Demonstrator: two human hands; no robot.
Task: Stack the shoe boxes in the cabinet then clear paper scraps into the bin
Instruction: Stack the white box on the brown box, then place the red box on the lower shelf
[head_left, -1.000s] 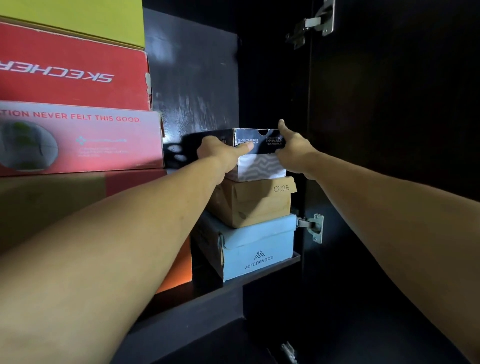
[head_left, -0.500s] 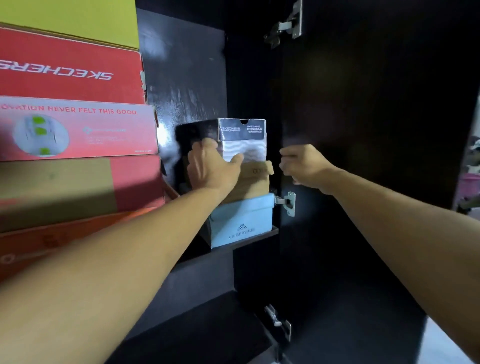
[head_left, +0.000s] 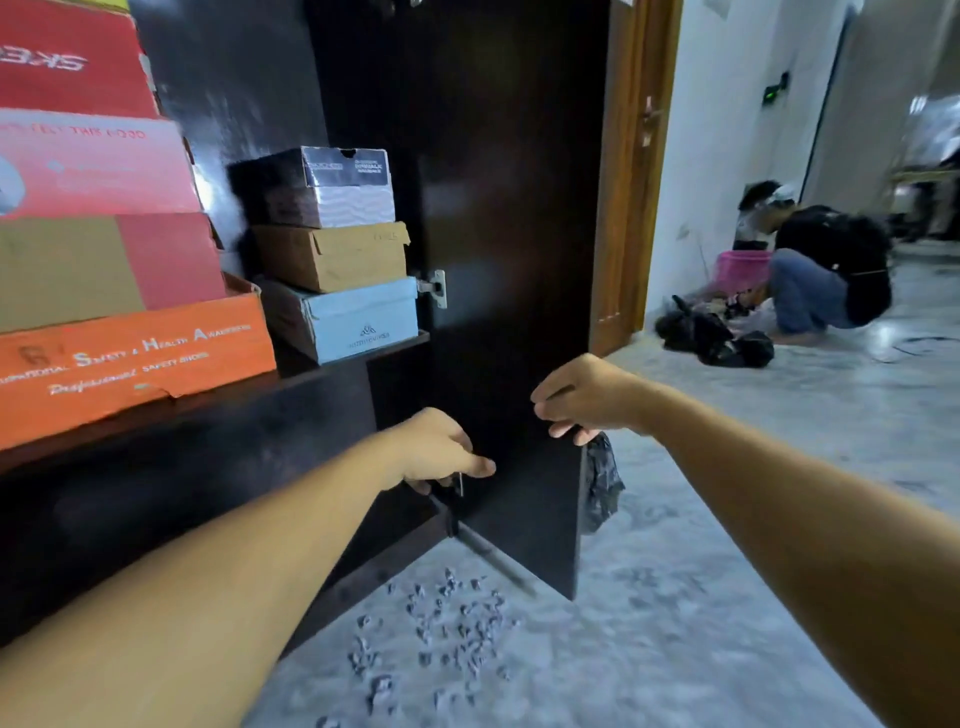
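Both hands hang low in front of the dark cabinet (head_left: 322, 447), apart from each other and off the boxes. The left hand (head_left: 436, 452) has loosely curled fingers close to the hinge edge at the foot of the open door (head_left: 498, 291), a smooth, glossy dark panel; whether it touches anything I cannot tell. The right hand (head_left: 584, 397) is curled too, knuckles up, in front of the door's outer edge, and the blur hides whether it pinches anything. Just below it a crumpled black bag (head_left: 602, 486) hangs beside the door edge. On the shelf (head_left: 363, 351), the small stack stands three high: a pale blue box (head_left: 363, 317) at the bottom, a plain brown cardboard box (head_left: 337, 254) on it, and a black-lidded box (head_left: 332, 187) with a wavy white side on top. To its left rises a taller pile of wide boxes, an orange box (head_left: 130, 364) with a torn lower rim lowest, red and pink cartons above. Small grey paper scraps (head_left: 441, 629), crumpled bits, lie scattered on the mottled grey floor (head_left: 701, 597) before the cabinet base. Far off, a person (head_left: 821, 265) crouches by a pink basket (head_left: 740, 265)
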